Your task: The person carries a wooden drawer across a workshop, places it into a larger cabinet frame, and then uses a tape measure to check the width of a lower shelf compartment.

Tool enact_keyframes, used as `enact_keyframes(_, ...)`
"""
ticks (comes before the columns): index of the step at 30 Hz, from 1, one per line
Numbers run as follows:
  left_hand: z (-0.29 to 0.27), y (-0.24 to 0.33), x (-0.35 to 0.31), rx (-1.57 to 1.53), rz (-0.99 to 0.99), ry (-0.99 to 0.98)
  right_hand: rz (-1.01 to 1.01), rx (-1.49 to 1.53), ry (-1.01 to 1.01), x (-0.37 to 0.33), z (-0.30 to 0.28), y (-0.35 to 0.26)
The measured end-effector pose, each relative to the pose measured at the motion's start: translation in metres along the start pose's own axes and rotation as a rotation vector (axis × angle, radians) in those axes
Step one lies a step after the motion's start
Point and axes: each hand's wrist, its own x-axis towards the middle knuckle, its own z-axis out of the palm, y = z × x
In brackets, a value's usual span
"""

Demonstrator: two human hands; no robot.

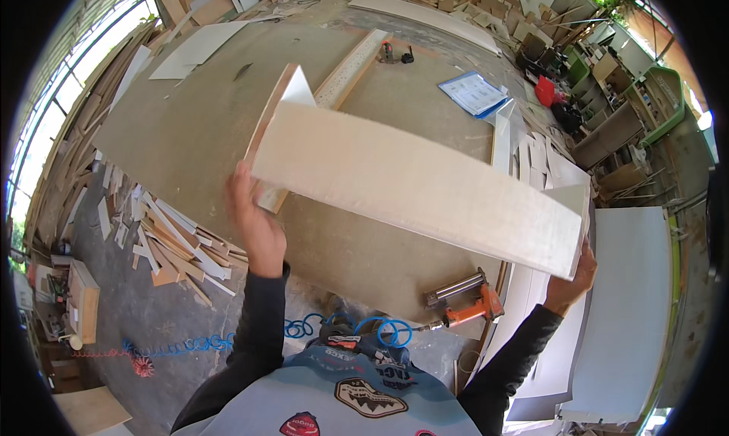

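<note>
Head view: trough [410, 185], seemingly joined, not set down; left hand [258, 227], right hand [572, 282] gripping ends; nail gun [474, 307] below right fingers.

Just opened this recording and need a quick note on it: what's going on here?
A person holds a long pale board piece with short end panels, tilted over a large brown worktable. The left hand is at its left end, the right hand at its right end. An orange nail gun lies at the table's near edge, with neither hand on it. A blue clipboard with papers lies farther back, and wood offcuts are piled on the floor at left.
</note>
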Motion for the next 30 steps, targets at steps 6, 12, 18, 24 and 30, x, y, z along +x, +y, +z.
enact_keyframes(6, -0.020, 0.024, -0.140, -0.698, -0.606, -0.111, 0.238, 0.168, -0.129, -0.032, -0.094, 0.041)
enact_keyframes(12, -0.028, 0.025, -0.227, -0.681, -0.685, 0.088, 0.470, -0.089, -0.129, -0.092, -0.031, 0.057)
enact_keyframes(18, -0.058, -0.024, -0.269, -0.227, -0.356, 0.372, 1.055, 0.105, -0.284, -0.101, 0.002, 0.041)
enact_keyframes(24, -0.082, -0.053, -0.304, -0.164, -0.333, 0.458, 1.020, 0.054, -0.413, -0.128, -0.047, 0.071)
enact_keyframes(30, -0.126, -0.055, -0.371, -0.454, -0.159, 0.307, 0.685, 0.081, -0.397, -0.170, -0.073, 0.074)
